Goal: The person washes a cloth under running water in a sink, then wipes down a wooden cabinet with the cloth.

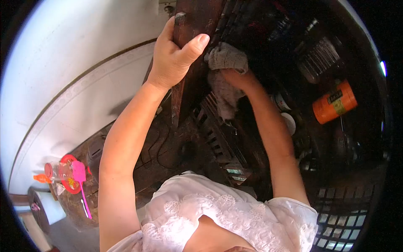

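Observation:
My left hand (178,56) grips the edge of a dark wooden board (193,25) at the top centre, with the thumb on its near face and the other fingers mostly hidden behind it. To its right, my right hand (235,79) holds a crumpled grey-brown cloth (228,59) against dark wooden furniture. Part of the cloth covers the fingers, and one end hangs down below the hand. Slatted wood (214,143) shows beneath the cloth.
An orange canister (335,102) lies at the right near a white round object (288,123). A black basket (342,218) is at the lower right. At the left, a pink swatter (79,172), a red plate (67,158) and a clear jar (61,171) rest on a wooden surface (92,197).

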A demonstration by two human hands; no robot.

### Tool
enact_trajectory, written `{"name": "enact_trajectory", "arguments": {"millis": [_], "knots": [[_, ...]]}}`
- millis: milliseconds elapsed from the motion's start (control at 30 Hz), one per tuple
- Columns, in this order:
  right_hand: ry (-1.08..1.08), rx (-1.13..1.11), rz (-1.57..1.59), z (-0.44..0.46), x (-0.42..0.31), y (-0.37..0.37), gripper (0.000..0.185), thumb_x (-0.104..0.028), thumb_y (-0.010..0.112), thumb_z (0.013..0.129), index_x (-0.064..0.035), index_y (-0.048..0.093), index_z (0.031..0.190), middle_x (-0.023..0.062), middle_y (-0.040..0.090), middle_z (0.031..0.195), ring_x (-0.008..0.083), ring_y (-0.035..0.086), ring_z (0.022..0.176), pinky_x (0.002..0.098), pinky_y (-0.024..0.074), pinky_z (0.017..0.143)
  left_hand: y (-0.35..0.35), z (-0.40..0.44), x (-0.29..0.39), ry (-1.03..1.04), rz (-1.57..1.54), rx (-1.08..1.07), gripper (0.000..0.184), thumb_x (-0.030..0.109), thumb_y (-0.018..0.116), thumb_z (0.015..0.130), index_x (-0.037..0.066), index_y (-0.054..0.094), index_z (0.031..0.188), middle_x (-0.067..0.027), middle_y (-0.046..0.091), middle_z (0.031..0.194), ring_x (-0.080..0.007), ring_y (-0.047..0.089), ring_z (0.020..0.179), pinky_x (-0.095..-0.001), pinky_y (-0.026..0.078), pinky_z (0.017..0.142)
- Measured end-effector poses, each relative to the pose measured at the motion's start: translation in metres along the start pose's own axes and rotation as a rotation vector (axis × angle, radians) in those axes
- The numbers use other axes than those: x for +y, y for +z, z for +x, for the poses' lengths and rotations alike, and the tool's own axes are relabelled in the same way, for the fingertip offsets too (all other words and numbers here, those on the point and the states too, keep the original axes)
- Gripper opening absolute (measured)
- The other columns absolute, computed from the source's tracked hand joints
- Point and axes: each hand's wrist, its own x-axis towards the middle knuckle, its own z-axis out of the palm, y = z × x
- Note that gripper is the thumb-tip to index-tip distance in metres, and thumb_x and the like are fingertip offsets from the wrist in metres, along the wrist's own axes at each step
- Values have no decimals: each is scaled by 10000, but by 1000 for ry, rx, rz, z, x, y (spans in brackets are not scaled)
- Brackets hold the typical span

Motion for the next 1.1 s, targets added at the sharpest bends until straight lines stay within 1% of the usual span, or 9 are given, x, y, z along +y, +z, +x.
{"name": "enact_trajectory", "arguments": {"millis": [67,133,200,467,533,733,833,967,1100], "knots": [[-104,220,-164,-17,-13,13,237,-86,489,825,-42,556,1049,131,586,988,292,572,922,378,480,784,3,-2,1,-42,39,-28,437,313,658,780,34,498,1076,8,532,900,-73,463,799,-226,405,733],[0,-28,-652,-23,-42,11,277,-72,452,839,-7,505,1103,155,549,1016,294,546,967,378,457,834,5,-1,2,-27,16,-13,435,313,658,780,35,493,1071,14,524,877,-66,456,772,-223,405,711],[-430,400,-285,-41,-44,29,300,-79,450,846,28,467,1126,163,524,1042,294,524,1001,372,442,854,3,0,-3,-36,18,3,440,318,659,778,33,494,1069,10,525,883,-71,457,766,-227,406,705],[-131,43,343,-15,-17,-17,299,-36,519,814,-43,528,1112,147,560,1061,272,542,991,338,446,868,2,-3,-1,-47,72,85,395,285,650,778,31,510,1046,-7,541,910,-100,484,809,-254,411,742],[-656,152,-132,-8,-10,-12,295,-54,533,804,-60,554,1098,134,569,1093,273,546,1005,341,442,879,3,-2,-6,-22,-1,133,369,258,653,778,22,527,1031,-13,547,930,-103,496,824,-265,418,758],[10,-67,344,-25,-36,-7,420,-63,613,747,-56,518,1156,126,584,1094,249,565,1004,355,454,880,2,0,-5,-108,162,170,501,321,637,760,-2,511,1121,-62,534,1081,-154,506,995,-335,366,932],[-515,236,-65,-27,-23,1,364,-53,604,746,-51,542,1105,143,601,1029,247,587,943,359,483,821,4,-1,-4,-44,118,110,471,313,619,766,2,513,1104,-50,534,1063,-138,489,987,-327,340,941],[-120,-62,250,1,-33,-10,345,-87,582,744,-89,583,1089,123,593,1073,263,583,936,369,456,839,8,-2,-6,35,186,180,401,287,601,780,3,538,1057,-49,546,1041,-140,512,958,-318,392,882],[-101,-193,-216,5,-39,-11,300,-46,606,744,-77,585,1041,120,610,960,254,595,863,360,499,776,-2,1,-6,-100,110,125,406,286,599,774,9,541,1065,-46,551,1041,-141,506,985,-316,375,912]]}}
